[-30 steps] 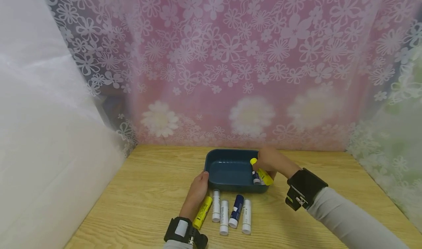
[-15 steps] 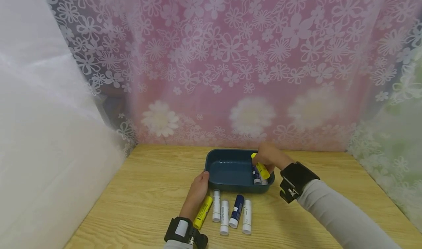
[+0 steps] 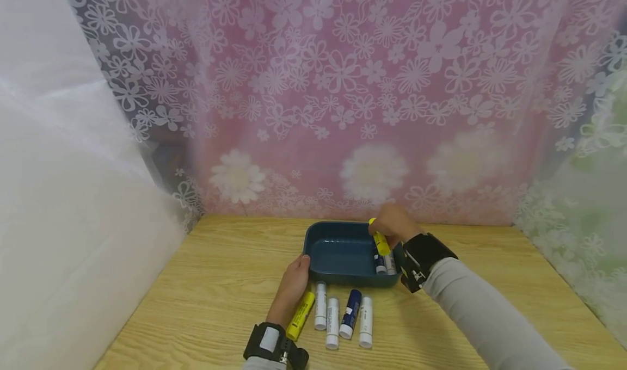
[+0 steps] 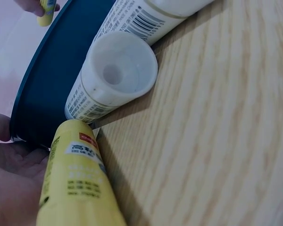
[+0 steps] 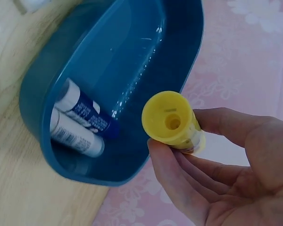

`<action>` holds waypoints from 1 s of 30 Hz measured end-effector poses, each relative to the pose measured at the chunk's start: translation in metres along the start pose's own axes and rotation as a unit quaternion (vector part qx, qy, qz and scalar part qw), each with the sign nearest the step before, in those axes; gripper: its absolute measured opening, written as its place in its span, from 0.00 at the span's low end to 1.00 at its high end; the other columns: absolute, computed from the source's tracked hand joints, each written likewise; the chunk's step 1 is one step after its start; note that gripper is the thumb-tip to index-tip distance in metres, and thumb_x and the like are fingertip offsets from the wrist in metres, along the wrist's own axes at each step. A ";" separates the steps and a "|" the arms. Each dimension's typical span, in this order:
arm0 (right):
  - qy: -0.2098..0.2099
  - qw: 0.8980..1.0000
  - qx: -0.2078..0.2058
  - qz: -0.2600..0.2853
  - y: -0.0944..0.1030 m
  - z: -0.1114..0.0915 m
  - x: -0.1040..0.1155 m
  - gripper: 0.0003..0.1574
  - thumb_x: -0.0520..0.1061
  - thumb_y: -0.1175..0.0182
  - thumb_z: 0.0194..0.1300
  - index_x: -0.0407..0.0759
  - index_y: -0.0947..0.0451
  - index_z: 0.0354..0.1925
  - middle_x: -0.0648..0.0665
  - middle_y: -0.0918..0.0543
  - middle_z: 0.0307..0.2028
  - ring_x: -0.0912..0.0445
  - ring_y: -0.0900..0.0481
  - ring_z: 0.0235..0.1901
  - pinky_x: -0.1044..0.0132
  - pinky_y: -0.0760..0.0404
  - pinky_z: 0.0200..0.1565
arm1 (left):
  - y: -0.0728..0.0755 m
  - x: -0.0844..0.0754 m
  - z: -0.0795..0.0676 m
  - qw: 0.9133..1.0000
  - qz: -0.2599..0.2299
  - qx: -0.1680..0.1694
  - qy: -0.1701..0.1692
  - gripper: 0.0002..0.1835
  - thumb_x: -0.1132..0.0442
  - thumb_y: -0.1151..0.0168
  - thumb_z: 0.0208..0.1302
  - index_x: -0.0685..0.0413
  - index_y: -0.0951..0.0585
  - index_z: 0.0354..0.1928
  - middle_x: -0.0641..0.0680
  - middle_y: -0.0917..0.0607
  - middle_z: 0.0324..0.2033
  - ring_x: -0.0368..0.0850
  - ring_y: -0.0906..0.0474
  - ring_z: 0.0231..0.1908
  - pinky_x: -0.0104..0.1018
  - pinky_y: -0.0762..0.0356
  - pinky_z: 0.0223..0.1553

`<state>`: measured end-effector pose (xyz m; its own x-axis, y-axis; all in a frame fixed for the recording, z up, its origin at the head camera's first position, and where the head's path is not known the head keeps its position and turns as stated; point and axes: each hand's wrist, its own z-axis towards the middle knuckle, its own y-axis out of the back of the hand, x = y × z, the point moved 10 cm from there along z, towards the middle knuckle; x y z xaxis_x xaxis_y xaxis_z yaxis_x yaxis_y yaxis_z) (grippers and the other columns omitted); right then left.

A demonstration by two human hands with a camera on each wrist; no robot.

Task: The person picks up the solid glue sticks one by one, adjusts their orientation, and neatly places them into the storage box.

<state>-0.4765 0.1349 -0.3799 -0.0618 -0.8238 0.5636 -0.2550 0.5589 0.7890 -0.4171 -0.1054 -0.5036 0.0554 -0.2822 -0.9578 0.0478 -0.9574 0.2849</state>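
Observation:
My left hand (image 3: 292,283) grips the left side of a dark blue plastic bin (image 3: 355,278), its thumb at the rim. Over the bin's right end, my right hand (image 3: 398,223) pinches a yellow glue stick (image 3: 380,243) between thumb and fingers. The right wrist view shows its hollow yellow base (image 5: 166,117) turned toward the camera. Inside the bin, a navy glue stick (image 5: 88,109) and a white glue stick (image 5: 78,135) lie side by side at the right end. Beside my left hand, another yellow glue stick (image 3: 301,316) lies on the table.
In front of the bin lie white glue sticks, one (image 3: 320,306) near the yellow one, a second (image 3: 332,324), and a third (image 3: 366,322) at the right. A navy glue stick (image 3: 350,314) sits among them. A pink floral curtain (image 3: 303,158) hangs behind the wooden table (image 3: 220,272).
My right hand has moved up and to the left with the yellow glue stick, which now tilts more steeply. More of the white glue stick in the bin shows. The left hand stays put.

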 end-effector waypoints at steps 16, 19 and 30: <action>0.098 0.986 -0.133 -0.012 -0.008 0.007 0.004 0.10 0.37 0.33 0.55 0.33 0.21 0.21 0.43 0.23 0.17 0.50 0.23 0.19 0.63 0.20 0.23 | 0.001 -0.002 0.000 1.000 0.015 -0.006 0.003 0.29 0.49 0.61 0.82 0.59 0.33 0.75 0.62 0.30 0.73 0.62 0.40 0.75 0.61 0.44 0.75; 0.108 0.982 -0.151 -0.022 -0.011 0.009 0.001 0.14 0.36 0.33 0.54 0.37 0.24 0.16 0.48 0.29 0.14 0.53 0.27 0.18 0.66 0.27 0.23 | 0.000 -0.002 0.000 1.000 0.016 -0.004 0.000 0.29 0.50 0.61 0.82 0.59 0.33 0.75 0.62 0.30 0.72 0.63 0.40 0.75 0.62 0.44 0.75; 0.075 0.985 -0.157 0.007 -0.022 0.014 -0.013 0.06 0.35 0.33 0.53 0.29 0.19 0.27 0.40 0.20 0.22 0.48 0.20 0.24 0.59 0.17 0.27 | -0.001 0.001 0.001 1.000 0.014 0.000 0.003 0.29 0.48 0.61 0.82 0.58 0.34 0.75 0.61 0.30 0.73 0.61 0.40 0.75 0.61 0.44 0.75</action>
<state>-0.4837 0.1322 -0.4082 0.0862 -0.8054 0.5864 0.0566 0.5916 0.8043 -0.4179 -0.1052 -0.5052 0.0632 -0.3085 -0.9491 0.0462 -0.9491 0.3116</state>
